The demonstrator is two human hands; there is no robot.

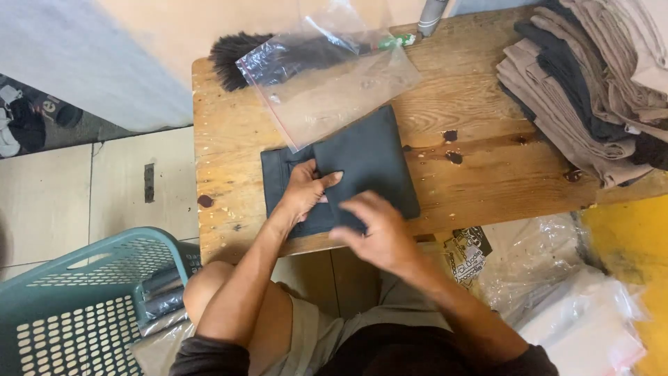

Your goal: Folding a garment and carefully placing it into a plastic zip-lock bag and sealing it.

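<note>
From up here I am looking down on a wooden table [473, 160] with a folded dark grey garment [369, 157] lying near its front edge, left of centre. My left hand [306, 191] lies flat on the left part of that garment, fingers spread and pointing right, with the thumb up toward the far side; it presses down rather than gripping. A folded flap of the cloth lies just right of those fingertips and runs away to the far right. My right hand [379, 233] is at the near edge of the garment, over its lower right portion, fingers curled downward. It is motion-blurred, so I think it is pinching the near hem, but I cannot tell for sure whether it has closed on the cloth or merely touches it. The two hands are close together, the left slightly farther and to the left.

Just beyond the garment, touching its far left corner, lies a clear plastic bag [334, 90], empty and flat, partly covering a dark brush [233, 59] at the far left of the table. At the far right sits a stack of folded clothes [591, 90] in beige and dark tones. On the floor to the near left stands a teal plastic basket [76, 299], and to the near right lie more clear plastic bags [577, 313].
</note>
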